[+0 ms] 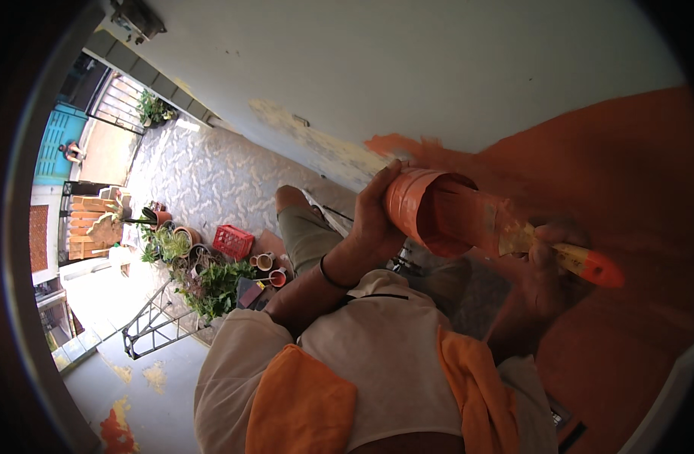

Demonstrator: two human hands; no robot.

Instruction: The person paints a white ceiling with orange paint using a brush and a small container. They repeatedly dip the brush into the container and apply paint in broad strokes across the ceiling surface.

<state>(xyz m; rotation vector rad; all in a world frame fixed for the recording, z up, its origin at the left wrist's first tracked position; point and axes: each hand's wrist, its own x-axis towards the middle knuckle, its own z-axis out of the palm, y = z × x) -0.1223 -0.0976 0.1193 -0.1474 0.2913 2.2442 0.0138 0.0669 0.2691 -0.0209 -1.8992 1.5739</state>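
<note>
My left hand point(375, 216) is wrapped round an orange-smeared paint container point(411, 204), which is tipped on its side with its mouth toward the right. In my right hand point(545, 261) is a paintbrush point(581, 261) with a yellow and orange-red handle. Its paint-coated bristles reach to the container's mouth; whether they touch the inner wall I cannot tell. Just beyond both hands stands the wall point(453, 76), pale grey on the left and above, with fresh orange paint point(627, 174) covering the right part.
Far below on the left lies a patterned paved floor point(211, 166). Potted plants point(211, 287), a red plastic crate point(233, 240) and several small pots stand there, beside a dark metal lattice frame point(154, 325). An orange cloth point(301, 401) hangs over my shoulders.
</note>
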